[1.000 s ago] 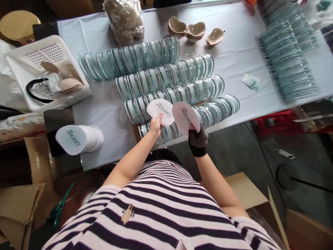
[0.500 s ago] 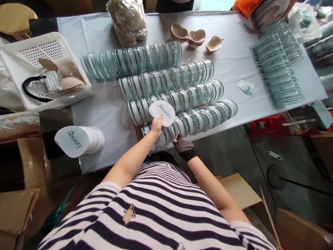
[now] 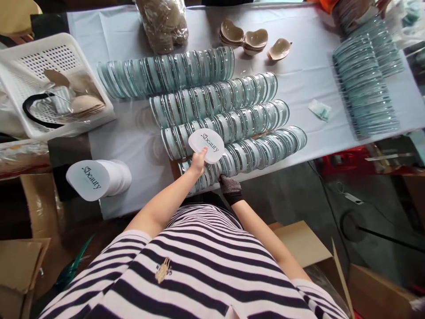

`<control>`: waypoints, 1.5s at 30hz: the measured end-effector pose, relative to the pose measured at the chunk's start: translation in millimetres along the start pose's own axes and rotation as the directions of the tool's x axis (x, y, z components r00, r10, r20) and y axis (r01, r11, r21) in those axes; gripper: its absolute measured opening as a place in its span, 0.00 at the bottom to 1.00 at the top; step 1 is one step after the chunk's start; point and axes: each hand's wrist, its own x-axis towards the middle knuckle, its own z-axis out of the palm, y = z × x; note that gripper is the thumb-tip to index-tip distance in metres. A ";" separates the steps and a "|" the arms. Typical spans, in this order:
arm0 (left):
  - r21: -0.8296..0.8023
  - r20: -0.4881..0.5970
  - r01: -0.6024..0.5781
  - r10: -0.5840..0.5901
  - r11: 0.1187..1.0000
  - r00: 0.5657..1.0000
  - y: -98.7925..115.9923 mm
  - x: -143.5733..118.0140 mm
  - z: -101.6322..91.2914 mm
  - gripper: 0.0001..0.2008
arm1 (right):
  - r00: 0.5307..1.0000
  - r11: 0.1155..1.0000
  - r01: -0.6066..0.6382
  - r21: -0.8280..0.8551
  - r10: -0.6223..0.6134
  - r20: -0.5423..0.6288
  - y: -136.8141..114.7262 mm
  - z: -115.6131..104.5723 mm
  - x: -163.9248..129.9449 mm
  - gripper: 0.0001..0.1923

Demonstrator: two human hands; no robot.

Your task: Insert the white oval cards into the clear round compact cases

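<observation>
Your left hand [image 3: 198,162] holds a white oval card [image 3: 206,145] pinched at its lower edge, its grip closed on it; the card reads "Sbeauty" in dark script and hovers over the two nearest rows of clear blister packs. Your right hand [image 3: 230,189], in a dark dotted glove, rests at the near end of the front row of packs [image 3: 252,153], at the desk's edge; whether its grip is clenched on anything cannot be told, since the fingers are hidden among the packs. Four rows of these overlapping clear packs lie on the pale desk cloth [image 3: 133,133]. To your left, a stack of identical cards [image 3: 99,178] shows the same "Sbeauty" writing on top. A white perforated basket [image 3: 49,62] sits at the far left, and beige cups [image 3: 245,39] lie at the far edge.
</observation>
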 end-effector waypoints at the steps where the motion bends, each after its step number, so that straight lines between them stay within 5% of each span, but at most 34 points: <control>1: -0.002 -0.001 -0.001 0.001 1.000 1.000 0.5 -0.3 0.2 0.22 | 0.999 0.996 -0.012 0.084 0.009 0.031 0.1 -0.6 0.1 0.12; 5: 0.040 -0.015 -0.042 0.042 0.998 0.999 -2.0 1.1 -1.4 0.18 | 0.979 0.934 0.018 0.358 -0.089 0.182 -1.5 -6.0 3.7 0.16; 8: 0.090 -0.034 -0.121 0.125 0.989 0.992 -9.8 4.6 -4.0 0.15 | 0.935 0.804 -0.079 0.589 -0.146 0.324 -3.7 -13.7 8.2 0.18; 10: 0.105 -0.040 -0.175 0.180 0.979 0.983 -15.5 6.6 -4.6 0.14 | 0.891 0.797 -0.170 0.580 -0.127 0.435 -5.7 -21.0 8.8 0.16; 12: 0.115 -0.046 -0.201 0.207 0.973 0.977 -19.0 6.8 -3.5 0.13 | 0.875 0.908 -0.149 0.390 -0.062 0.480 -8.8 -30.8 6.5 0.14; 14: 0.129 -0.055 -0.194 0.203 0.972 0.978 -18.8 4.0 -1.1 0.12 | 0.943 0.988 -0.030 0.149 -0.021 0.331 -12.6 -43.5 3.9 0.14; 16: 0.131 -0.045 -0.161 0.168 0.978 0.985 -15.0 -2.3 0.5 0.11 | 0.996 0.996 0.085 0.033 -0.085 -0.010 -16.5 -58.5 4.5 0.16; 19: 0.112 0.051 -0.095 0.090 0.989 0.995 -6.8 -16.0 -2.3 0.10 | 0.897 0.965 0.237 0.109 -0.174 -0.406 -23.5 -77.6 11.5 0.26; 22: 0.134 0.110 -0.074 0.059 0.988 0.992 -2.3 -28.5 -11.6 0.09 | 0.826 0.922 0.382 0.062 -0.311 -0.469 -36.6 -79.9 14.2 0.32; 25: 0.205 0.105 -0.044 0.022 0.978 0.994 -3.0 -34.7 -20.3 0.08 | 0.781 0.887 0.450 -0.104 -0.448 -0.434 -54.5 -66.9 8.8 0.29; 29: 0.227 0.096 -0.008 -0.014 0.974 0.995 1.6 -31.7 -22.7 0.07 | 0.849 0.950 0.309 0.032 -0.261 -0.460 -57.7 -56.4 -3.8 0.25; 32: 0.141 -0.011 -0.045 0.047 0.989 0.999 15.5 -20.7 -22.8 0.08 | 0.820 0.985 0.173 0.025 -0.130 -0.558 -27.9 -54.9 -36.1 0.26; 35: 0.075 -0.059 -0.080 0.085 0.994 0.995 28.3 -7.5 -27.7 0.08 | 0.900 0.966 0.175 -0.191 -0.236 -0.367 7.2 -42.1 -82.6 0.23; 38: 0.052 -0.041 -0.087 0.090 0.995 0.995 30.8 -0.2 -34.1 0.09 | 0.958 0.928 0.231 -0.293 -0.270 -0.099 12.0 -19.1 -102.4 0.21; 45: 0.064 -0.054 -0.088 0.091 0.994 0.994 26.4 0.7 -37.8 0.11 | 0.996 0.936 0.076 -0.343 -0.086 -0.011 -50.0 0.8 -42.0 0.20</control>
